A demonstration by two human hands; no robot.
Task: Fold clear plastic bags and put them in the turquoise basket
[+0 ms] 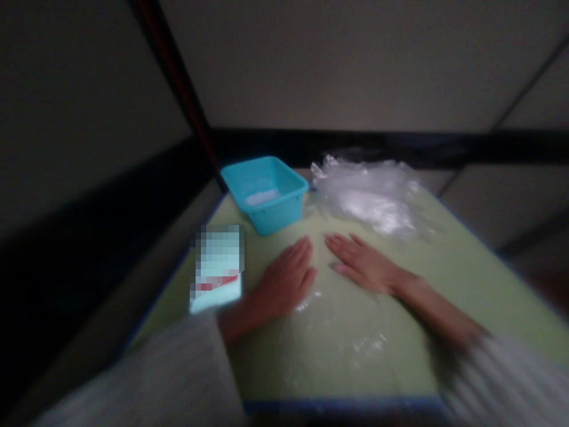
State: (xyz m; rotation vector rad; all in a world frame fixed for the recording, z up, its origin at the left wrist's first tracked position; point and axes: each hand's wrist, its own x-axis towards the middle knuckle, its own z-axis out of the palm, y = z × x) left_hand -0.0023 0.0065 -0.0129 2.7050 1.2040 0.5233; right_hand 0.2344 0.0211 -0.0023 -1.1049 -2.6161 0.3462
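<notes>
My left hand (290, 276) lies flat, palm down, with its fingers stretched away from me. My right hand (367, 264) rests to its right, also flat, its fingers pointing up and left. Both hands are open. Beneath and in front of them a clear plastic bag (342, 332) is spread on the yellow-green table (466, 284); its outline is hard to make out. Beyond my right hand sits a heap of clear plastic bags (377, 198). A turquoise plastic basin (278, 214) stands beyond my left hand, with something whitish at its bottom.
Left of my left hand lies a bright rectangular screen or card (222, 295), mostly blurred out, with a red stripe. The table has a blue edge (355, 405). Behind it rises a pale wall (347, 65) with a dark band along it.
</notes>
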